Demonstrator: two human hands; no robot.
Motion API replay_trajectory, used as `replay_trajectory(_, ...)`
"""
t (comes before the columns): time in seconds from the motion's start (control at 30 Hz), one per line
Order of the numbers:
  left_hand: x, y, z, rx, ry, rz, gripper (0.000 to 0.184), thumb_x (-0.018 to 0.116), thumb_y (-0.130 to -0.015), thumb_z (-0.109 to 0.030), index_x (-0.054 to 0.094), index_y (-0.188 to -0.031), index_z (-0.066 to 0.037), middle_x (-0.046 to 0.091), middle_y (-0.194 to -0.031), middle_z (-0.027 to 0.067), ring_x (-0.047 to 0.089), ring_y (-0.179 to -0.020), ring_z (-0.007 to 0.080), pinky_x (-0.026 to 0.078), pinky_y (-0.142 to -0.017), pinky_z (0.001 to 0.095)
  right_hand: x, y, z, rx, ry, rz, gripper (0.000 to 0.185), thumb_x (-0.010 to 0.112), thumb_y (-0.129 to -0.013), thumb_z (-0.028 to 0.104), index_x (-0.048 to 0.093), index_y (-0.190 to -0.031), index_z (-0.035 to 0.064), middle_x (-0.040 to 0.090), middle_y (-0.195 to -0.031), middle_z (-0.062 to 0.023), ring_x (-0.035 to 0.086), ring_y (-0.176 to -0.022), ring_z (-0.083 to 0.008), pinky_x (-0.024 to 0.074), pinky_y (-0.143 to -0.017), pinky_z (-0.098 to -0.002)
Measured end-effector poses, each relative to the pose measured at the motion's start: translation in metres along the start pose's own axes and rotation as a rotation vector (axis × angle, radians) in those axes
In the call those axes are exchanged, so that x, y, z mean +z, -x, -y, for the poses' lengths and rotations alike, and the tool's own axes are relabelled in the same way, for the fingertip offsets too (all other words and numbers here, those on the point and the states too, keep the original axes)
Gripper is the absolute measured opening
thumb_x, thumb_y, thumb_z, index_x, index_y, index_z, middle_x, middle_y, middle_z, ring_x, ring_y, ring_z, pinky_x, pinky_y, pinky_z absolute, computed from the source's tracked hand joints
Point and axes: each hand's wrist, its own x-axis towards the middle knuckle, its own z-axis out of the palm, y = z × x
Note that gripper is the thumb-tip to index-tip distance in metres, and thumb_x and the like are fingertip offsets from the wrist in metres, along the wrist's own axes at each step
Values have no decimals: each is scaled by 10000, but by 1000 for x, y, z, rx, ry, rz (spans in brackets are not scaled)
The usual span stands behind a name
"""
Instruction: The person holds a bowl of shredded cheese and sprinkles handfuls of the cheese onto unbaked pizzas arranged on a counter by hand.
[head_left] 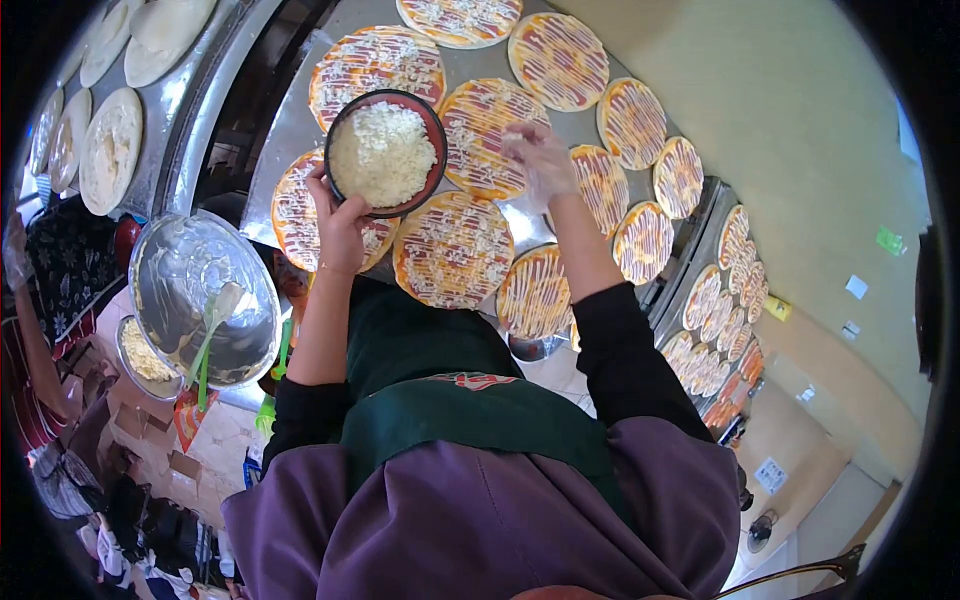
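My left hand [340, 222] grips the rim of a dark bowl [437, 150] with a reddish inside, tilted toward me and filled with white crumbled cheese [385, 150]. In a clear plastic glove, my right hand [540, 165] hovers over the right side of a pizza [478, 135] striped with sauce. Its fingers are bunched together, and what they hold is hidden. White crumbs lie on the pizza beneath the bowl [295, 205], on the one above it [365, 62] and on the nearest one [455, 250]. The pizza right of my glove [600, 185] shows stripes only.
Several more pizzas [633, 122] cover the metal table [270, 190] and a farther table [715, 310] at right. A large metal bowl [255, 340] with a green-handled spatula [213, 325] stands at left, near pale dough rounds [110, 150]. Another person's arm [40, 350] shows at far left.
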Motion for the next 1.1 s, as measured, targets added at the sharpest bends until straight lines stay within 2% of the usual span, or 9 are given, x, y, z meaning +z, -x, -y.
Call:
replay_trajectory(0.07,8,9,-13,-39,94,-48,580,490,-662,7,280,-1185,-129,438,-1104,70,526,-920,167,463,-553,216,7,-15,9,-92,443,-38,247,645,-794,42,585,-1022,-33,607,-830,-52,586,-719,-130,492,-684,-227)
replay_trajectory(0.2,-4,10,-7,-29,129,-9,618,474,-648,24,268,-1212,-122,431,-1118,74,501,-993,183,483,-705,258,23,-34,15,-219,479,-48,177,597,-792,79,661,-946,19,653,-759,-65,618,-673,-143,495,-648,-264)
replay_trajectory(0.27,-11,11,-2,-36,126,-9,683,462,-668,30,228,-1294,-116,432,-1186,89,500,-1031,206,465,-788,291,27,-43,17,-412,1049,-155,181,602,-790,174,696,-932,111,675,-805,-92,632,-685,-200,494,-666,-299)
replay_trajectory(0.43,-13,20,-10,-42,115,14,777,445,-687,38,157,-1393,-109,421,-1273,110,493,-1080,238,440,-886,337,36,-53,13,-446,1032,-86,213,598,-780,234,702,-943,145,672,-826,-115,634,-708,-241,495,-695,-320)
replay_trajectory(0.5,-8,23,-15,-51,158,-43,624,468,-649,29,278,-1221,-134,436,-1121,62,498,-966,166,450,-720,237,40,-46,15,-451,1067,-76,221,599,-778,229,700,-952,136,671,-818,-119,635,-711,-239,494,-695,-317)
replay_trajectory(0.6,-18,22,-11,-57,163,-39,627,471,-648,25,282,-1222,-139,441,-1120,63,500,-956,161,453,-719,241,44,-36,18,-454,1092,-96,221,612,-774,234,698,-943,119,675,-809,-109,636,-706,-217,492,-691,-312)
replay_trajectory(0.67,-20,23,-11,-52,155,-48,627,474,-649,22,282,-1224,-139,441,-1119,62,501,-953,160,453,-720,241,45,-29,22,-216,824,-97,213,638,-762,217,694,-923,89,678,-802,-88,634,-709,-166,488,-680,-291)
replay_trajectory(0.87,-22,23,-14,-44,147,-37,626,479,-652,18,283,-1225,-139,443,-1115,60,502,-942,158,449,-713,238,24,-43,3,-406,649,-19,184,643,-782,147,676,-927,37,664,-748,-63,621,-653,-124,483,-630,-258)
replay_trajectory(1.1,-27,24,-11,-35,158,-21,649,467,-658,33,273,-1254,-134,443,-1123,56,490,-935,149,431,-710,233,0,-57,4,-338,508,-172,181,633,-791,103,667,-938,3,671,-768,-70,621,-643,-119,483,-626,-258)
